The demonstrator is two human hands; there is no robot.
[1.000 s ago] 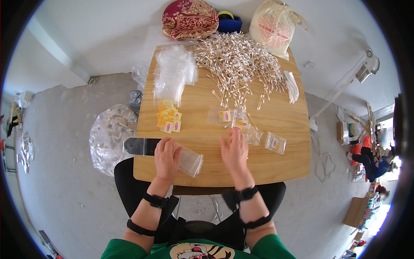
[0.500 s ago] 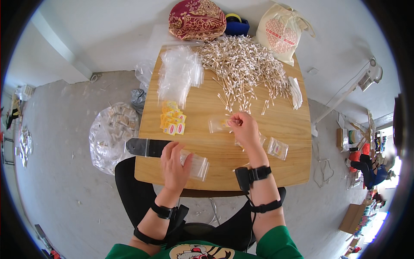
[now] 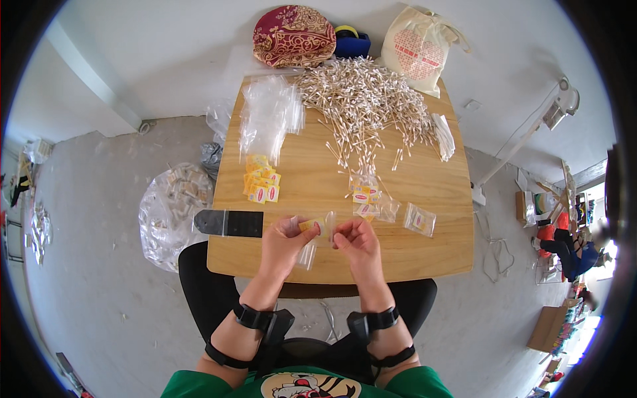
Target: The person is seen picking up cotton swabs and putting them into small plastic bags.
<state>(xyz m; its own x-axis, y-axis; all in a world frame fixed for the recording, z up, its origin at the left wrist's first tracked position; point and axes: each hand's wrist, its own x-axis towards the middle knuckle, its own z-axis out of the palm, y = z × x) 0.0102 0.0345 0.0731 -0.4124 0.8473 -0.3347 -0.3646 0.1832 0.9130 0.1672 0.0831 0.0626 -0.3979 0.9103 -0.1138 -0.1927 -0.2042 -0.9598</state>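
Near the front edge of the table, a small clear zip bag (image 3: pixel 330 223) with a yellow-and-white card (image 3: pixel 310 227) is stretched between my hands. My left hand (image 3: pixel 284 247) pinches the card end, thumb on top. The fingertips of my right hand (image 3: pixel 359 247) are closed at the bag's other end. Below my left hand lie more clear bags (image 3: pixel 306 257), partly covered by it. A dark flat strip (image 3: pixel 232 223) rests to the left of that hand. Beyond my right hand sit bags with yellow cards (image 3: pixel 365 198), and a filled clear bag (image 3: pixel 421 220) lies further right.
A big heap of cotton swabs (image 3: pixel 365 99) covers the back. To its left are clear empty bags (image 3: pixel 269 119), with yellow cards (image 3: pixel 262 180) in front. A white bundle (image 3: pixel 443 138) lies at the right edge. A large plastic bag (image 3: pixel 174 219) stands on the floor at left.
My right hand has come left and nearer with the small bag. My left hand, spread over the bags before, now grips the carded end. The view has shifted slightly.
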